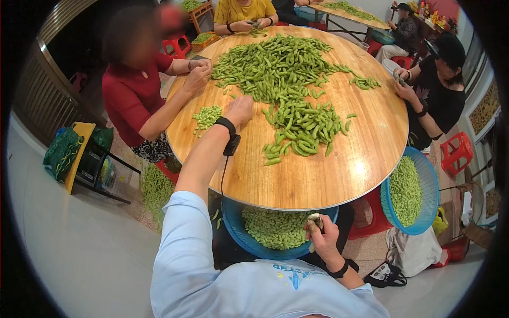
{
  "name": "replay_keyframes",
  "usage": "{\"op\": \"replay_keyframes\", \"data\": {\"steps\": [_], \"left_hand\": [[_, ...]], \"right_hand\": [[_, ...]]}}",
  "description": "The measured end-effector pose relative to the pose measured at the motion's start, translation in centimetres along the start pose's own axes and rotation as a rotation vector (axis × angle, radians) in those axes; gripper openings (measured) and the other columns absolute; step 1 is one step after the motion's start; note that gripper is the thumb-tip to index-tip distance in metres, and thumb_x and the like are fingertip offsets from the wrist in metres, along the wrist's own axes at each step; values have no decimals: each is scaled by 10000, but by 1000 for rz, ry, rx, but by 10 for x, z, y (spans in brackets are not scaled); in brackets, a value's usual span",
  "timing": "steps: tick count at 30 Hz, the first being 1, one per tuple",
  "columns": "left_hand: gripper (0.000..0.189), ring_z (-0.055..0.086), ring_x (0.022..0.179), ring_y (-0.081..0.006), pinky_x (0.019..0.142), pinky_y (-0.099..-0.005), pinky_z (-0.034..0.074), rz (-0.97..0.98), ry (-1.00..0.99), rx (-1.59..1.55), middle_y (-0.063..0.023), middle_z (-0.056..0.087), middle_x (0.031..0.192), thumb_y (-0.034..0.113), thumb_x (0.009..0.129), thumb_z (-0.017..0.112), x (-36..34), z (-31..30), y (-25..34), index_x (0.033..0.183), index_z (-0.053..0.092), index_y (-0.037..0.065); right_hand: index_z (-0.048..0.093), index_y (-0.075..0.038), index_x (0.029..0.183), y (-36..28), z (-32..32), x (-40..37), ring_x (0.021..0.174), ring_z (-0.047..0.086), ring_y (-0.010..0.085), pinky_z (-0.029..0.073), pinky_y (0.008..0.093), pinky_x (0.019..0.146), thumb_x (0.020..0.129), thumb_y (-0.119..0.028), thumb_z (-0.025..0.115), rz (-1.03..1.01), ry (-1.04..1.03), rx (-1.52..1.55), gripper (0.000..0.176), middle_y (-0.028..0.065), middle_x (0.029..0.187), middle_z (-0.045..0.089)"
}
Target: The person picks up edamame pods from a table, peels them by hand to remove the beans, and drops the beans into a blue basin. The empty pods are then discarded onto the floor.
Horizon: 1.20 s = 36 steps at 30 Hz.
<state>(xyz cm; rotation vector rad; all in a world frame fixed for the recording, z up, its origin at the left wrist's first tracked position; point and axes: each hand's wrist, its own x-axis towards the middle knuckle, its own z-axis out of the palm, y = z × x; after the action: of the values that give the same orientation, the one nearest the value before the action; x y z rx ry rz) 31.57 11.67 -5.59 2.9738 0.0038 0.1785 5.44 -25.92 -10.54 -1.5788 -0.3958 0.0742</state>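
My left hand [239, 110] stretches across the round wooden table [238, 175], its fingers curled down beside the big pile of green soybean pods [281, 69]. What lies under those fingers is hidden. A small heap of shelled beans [208, 117] sits just left of my wrist. Low in front of me, my right hand [324, 238] is closed, with a pale and dark covering around the thumb area; anything inside its grip cannot be made out. Below and beside it stands a blue basket [233, 225] holding many shelled green beans [275, 228], partly under the table edge.
A person in red [132, 95] sits at my left, one in yellow [245, 13] opposite, one in black [440, 85] at right. Another blue basket [436, 185] of beans stands at the right, near a red stool [457, 153]. A cord [222, 180] hangs from my left wrist.
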Motion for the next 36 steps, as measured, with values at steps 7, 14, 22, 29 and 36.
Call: {"op": "replay_keyframes", "data": {"steps": [7,14,22,29,36], "left_hand": [[72,587,794,-422,661,-475,477,179,-82,-78,-279,589,861,-20,787,544,11,13,52,830,539,-77],[325,576,929,-415,784,-467,471,238,106,-308,-264,599,1036,142,752,600,-52,-11,68,1011,564,-50],[193,575,811,-399,699,-442,491,307,20,-228,-224,546,902,92,754,646,-167,4,97,904,595,-17],[116,593,725,-359,661,-431,505,372,248,-183,-201,558,806,9,786,569,-181,17,108,885,546,-49],[177,557,663,-69,557,-215,453,-118,-431,-1466,-58,630,844,50,923,549,-228,-21,142,1082,556,-26]], "right_hand": [[574,29,968,-4,2,-8,524,574,84,448,227,472,881,16,550,34,-20,-13,91,82,714,657],[570,19,1046,-1,-2,-9,553,574,84,443,218,478,900,-4,521,84,-52,95,155,73,742,645],[506,41,1210,-18,9,7,513,476,104,372,214,419,982,-199,423,297,-93,564,341,81,737,542],[472,9,1287,-19,23,17,550,484,114,388,219,418,981,-157,415,329,-104,654,353,82,780,520],[438,-44,1328,-26,27,36,567,468,94,385,205,442,990,-146,408,393,-97,797,354,68,788,520]]}}
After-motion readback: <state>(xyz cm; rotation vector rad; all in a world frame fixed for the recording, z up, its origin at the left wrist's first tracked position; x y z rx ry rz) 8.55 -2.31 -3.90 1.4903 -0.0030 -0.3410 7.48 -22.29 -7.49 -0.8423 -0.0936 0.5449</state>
